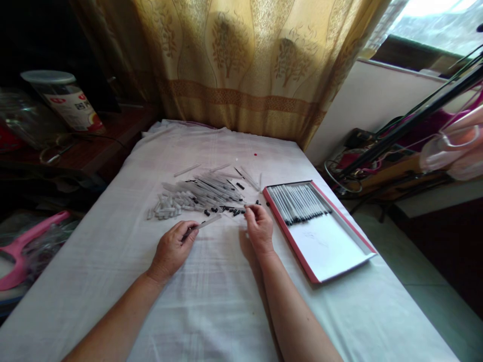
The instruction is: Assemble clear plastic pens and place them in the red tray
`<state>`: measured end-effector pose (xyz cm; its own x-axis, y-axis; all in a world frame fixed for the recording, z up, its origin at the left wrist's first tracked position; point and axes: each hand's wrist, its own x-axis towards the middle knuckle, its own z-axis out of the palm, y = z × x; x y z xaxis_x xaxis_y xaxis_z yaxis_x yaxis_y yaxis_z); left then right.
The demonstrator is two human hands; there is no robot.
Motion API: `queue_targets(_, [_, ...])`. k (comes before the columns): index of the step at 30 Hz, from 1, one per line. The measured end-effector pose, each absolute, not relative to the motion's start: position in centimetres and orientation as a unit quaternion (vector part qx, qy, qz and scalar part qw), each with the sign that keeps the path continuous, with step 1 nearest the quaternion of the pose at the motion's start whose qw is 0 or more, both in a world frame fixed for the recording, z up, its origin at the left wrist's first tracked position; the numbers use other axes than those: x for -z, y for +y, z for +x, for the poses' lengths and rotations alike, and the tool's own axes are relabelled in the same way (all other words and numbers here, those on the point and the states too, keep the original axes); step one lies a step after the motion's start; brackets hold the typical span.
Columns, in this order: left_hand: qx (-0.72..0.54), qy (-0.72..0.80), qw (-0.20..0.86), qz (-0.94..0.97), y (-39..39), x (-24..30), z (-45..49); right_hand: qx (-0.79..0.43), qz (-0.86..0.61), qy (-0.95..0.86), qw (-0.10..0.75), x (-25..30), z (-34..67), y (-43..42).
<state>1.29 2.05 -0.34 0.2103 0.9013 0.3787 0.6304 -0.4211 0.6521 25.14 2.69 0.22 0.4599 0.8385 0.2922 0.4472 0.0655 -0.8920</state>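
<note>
The hands are apart: the left hand (174,247) grips a clear tube (209,221) short of the heap of pen parts (211,188); the right hand (260,229) pinches a slim piece (246,205) — perhaps a refill, too blurred to tell. Pairing parts seems underway — lining both up comes next.

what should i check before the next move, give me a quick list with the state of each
1. Left hand gripping a clear tube: ok, one end sticks out past the fingers.
2. Right hand holding a part: cannot tell, its fingertips are at the edge of the pile and the detail is too small.
3. Box open with bare room: ok, in its near part.
4. Pens in the box lined up: ok, side by side in the far part.
5. Small black pieces gathered together: not ok, they lie scattered.
</note>
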Motion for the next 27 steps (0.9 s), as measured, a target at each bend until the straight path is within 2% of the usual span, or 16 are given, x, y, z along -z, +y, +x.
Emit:
queue_targets(3, [-0.371, 0.507, 0.185, 0.756, 2.0, 0.3, 1.3, -0.244, -0.606, -0.329, 0.682, -0.8, 26.3, 1.8])
queue_targets(7, [-0.37, 0.505, 0.183, 0.758, 2.0, 0.2, 1.3, -0.281, -0.546, -0.227, 0.756, -2.1, 27.3, 1.0])
queue_targets(19, [-0.364, 0.483, 0.168, 0.778, 1.9, 0.2, 1.4, -0.375, -0.495, -0.185, 0.762, -3.4, 25.5, 0.7])
queue_targets(27, [-0.355, 0.492, 0.177, 0.775, 1.9, 0.2, 1.3, -0.386, -0.497, -0.198, 0.751, -3.3, 24.9, 0.9])
